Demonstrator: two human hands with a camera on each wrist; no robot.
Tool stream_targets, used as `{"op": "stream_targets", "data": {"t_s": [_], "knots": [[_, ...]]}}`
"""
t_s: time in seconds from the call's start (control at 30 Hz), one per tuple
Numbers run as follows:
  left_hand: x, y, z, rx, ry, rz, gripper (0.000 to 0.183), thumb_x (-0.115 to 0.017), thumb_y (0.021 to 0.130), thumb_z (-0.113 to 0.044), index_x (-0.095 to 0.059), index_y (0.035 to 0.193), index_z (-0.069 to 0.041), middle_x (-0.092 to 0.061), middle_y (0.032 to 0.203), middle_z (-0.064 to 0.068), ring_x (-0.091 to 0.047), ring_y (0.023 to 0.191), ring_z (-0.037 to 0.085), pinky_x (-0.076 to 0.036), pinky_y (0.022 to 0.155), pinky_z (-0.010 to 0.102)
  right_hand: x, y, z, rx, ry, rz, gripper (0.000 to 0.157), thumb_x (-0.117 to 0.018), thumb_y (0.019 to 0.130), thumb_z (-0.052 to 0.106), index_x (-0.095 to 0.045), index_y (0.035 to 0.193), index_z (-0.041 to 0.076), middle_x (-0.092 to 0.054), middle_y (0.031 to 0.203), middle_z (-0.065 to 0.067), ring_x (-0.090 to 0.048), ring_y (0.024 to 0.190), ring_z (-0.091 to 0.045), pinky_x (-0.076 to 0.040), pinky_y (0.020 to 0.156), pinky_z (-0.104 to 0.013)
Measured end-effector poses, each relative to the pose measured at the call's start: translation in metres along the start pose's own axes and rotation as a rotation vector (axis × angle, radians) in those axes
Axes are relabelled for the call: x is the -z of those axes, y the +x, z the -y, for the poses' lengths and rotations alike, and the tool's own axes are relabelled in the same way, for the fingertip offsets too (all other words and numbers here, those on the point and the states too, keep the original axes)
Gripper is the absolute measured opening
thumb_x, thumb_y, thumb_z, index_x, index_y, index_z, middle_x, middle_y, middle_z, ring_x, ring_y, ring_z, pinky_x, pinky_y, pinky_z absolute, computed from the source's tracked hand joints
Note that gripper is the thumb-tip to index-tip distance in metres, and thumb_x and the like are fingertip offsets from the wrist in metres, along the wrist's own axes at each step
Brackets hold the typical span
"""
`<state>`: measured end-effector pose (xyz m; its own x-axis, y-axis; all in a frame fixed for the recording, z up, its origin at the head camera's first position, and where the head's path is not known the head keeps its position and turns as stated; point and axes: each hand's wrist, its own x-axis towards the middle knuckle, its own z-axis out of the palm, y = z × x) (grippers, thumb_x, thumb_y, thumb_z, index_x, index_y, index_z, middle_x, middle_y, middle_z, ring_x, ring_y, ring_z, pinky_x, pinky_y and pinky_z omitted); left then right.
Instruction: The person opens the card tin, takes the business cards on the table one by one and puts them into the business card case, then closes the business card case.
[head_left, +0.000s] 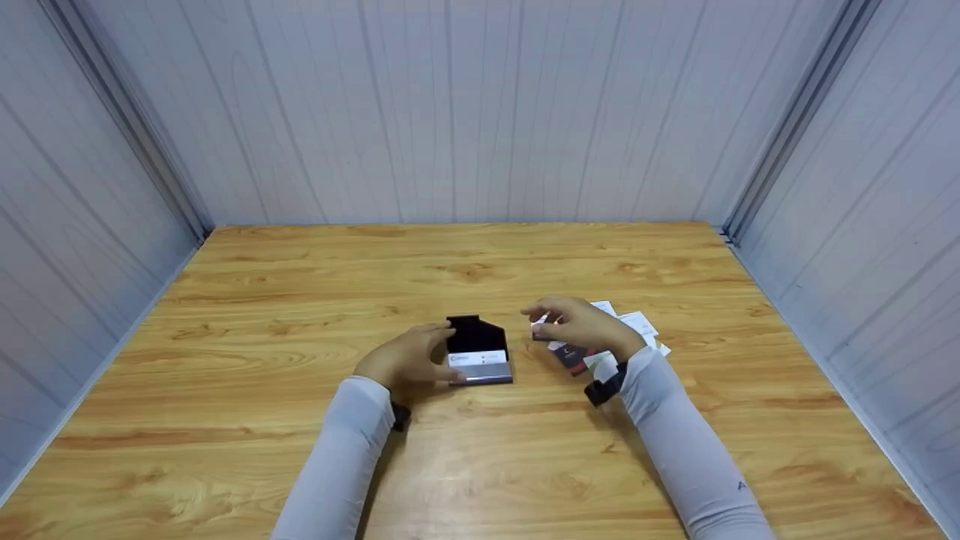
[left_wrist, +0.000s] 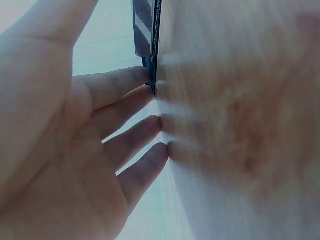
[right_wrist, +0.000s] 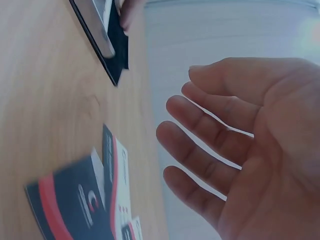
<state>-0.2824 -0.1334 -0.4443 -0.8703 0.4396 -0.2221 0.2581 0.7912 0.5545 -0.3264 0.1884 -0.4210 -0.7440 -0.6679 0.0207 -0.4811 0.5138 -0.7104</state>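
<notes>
A business card holder (head_left: pixel 480 371) lies opened on the table, with a black lining and a silver front pocket. White cards (head_left: pixel 478 358) stick up out of that pocket. Along its left side rests my left hand (head_left: pixel 405 358), thumb at the front corner and fingertips at the back edge. In the left wrist view, the fingers (left_wrist: pixel 132 146) are nearly straight, their tips at the holder's edge and the tabletop. My right hand (head_left: pixel 585 324) hovers over loose business cards (head_left: pixel 574 358), fingers loosely bent and holding nothing. The right wrist view shows a dark card with a red stripe (right_wrist: pixel 70 200) below it.
The loose cards overlap in a spread pile right of the holder, some white (head_left: pixel 639 324) and partly hidden under my right hand. Beneath everything is a wood-grain table (head_left: pixel 337 277). Pale panel walls (head_left: pixel 480 112) stand at the back and both sides.
</notes>
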Motion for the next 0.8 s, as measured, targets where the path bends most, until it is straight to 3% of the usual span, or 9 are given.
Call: {"op": "stream_targets", "data": {"t_s": [0.37, 0.8], "knots": [[-0.001, 0.000, 0.001, -0.023, 0.025, -0.010, 0.091, -0.076, 0.086, -0.052, -0.035, 0.158, -0.014, -0.028, 0.162, 0.007, -0.023, 0.149, 0.030, -0.025, 0.118, 0.050, 0.031, -0.022, -0.013, -0.120, -0.025, -0.086, 0.044, -0.057, 0.103, 0.020, -0.054, 0.143, 0.001, -0.060, 0.129, -0.021, -0.059, 0.115, -0.034, -0.052, 0.093, -0.048], [-0.001, 0.000, 0.001, -0.017, 0.003, -0.003, 0.091, -0.077, 0.086, -0.050, -0.034, 0.158, -0.014, -0.026, 0.163, 0.006, -0.020, 0.150, 0.028, -0.024, 0.118, 0.048, 0.065, -0.053, -0.037, -0.351, -0.052, -0.175, 0.056, -0.060, 0.102, 0.027, -0.045, 0.147, -0.003, -0.050, 0.139, -0.030, -0.048, 0.127, -0.043, -0.040, 0.105, -0.057]]}}
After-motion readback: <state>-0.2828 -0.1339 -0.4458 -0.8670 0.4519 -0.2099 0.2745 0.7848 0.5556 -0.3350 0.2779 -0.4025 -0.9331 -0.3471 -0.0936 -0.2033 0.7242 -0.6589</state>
